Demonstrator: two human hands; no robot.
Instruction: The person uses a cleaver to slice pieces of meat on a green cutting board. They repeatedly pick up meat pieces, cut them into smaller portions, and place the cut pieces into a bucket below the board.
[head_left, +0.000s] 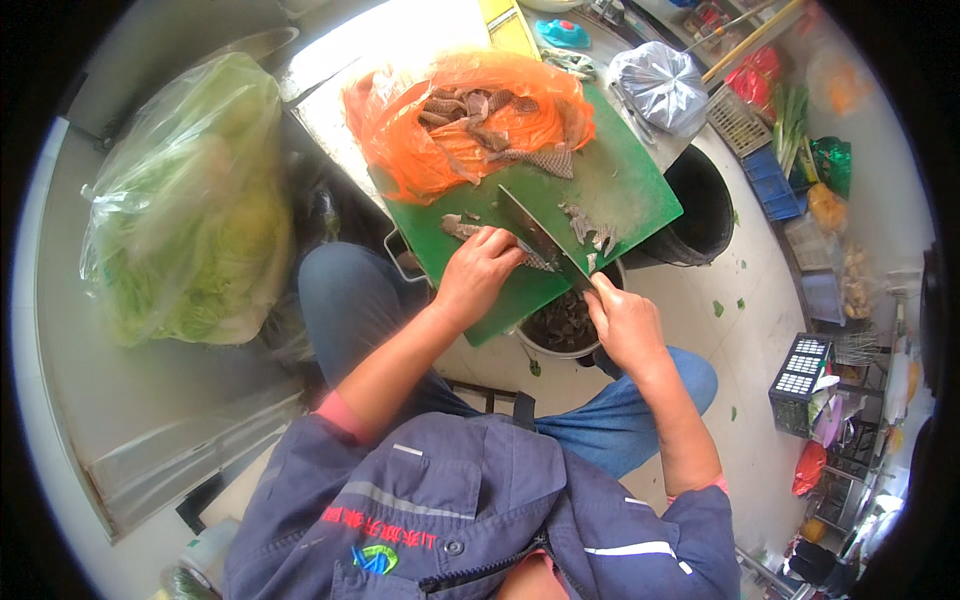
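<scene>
On a green cutting board (637, 180), my left hand (484, 266) presses down a strip of grey, honeycomb-textured tripe (459, 226). A cleaver (541, 234) stands on edge just right of that strip, its handle in my right hand (621, 311). Small cut pieces of tripe (589, 229) lie on the board to the right of the blade. Behind my hands an orange plastic bag (442, 165) lies open with more tripe (480, 112) in it, part of it hanging over the bag's front edge. Below the board's near edge is a metal pot (559, 351) holding dark cut pieces.
A clear bag of leafy greens (195, 217) stands at the left. A black bucket (697, 210) is right of the board, near a tied plastic bag (660, 86). Crates, including a black one (801, 382), and bagged vegetables line the right side. Leaf scraps lie on the floor.
</scene>
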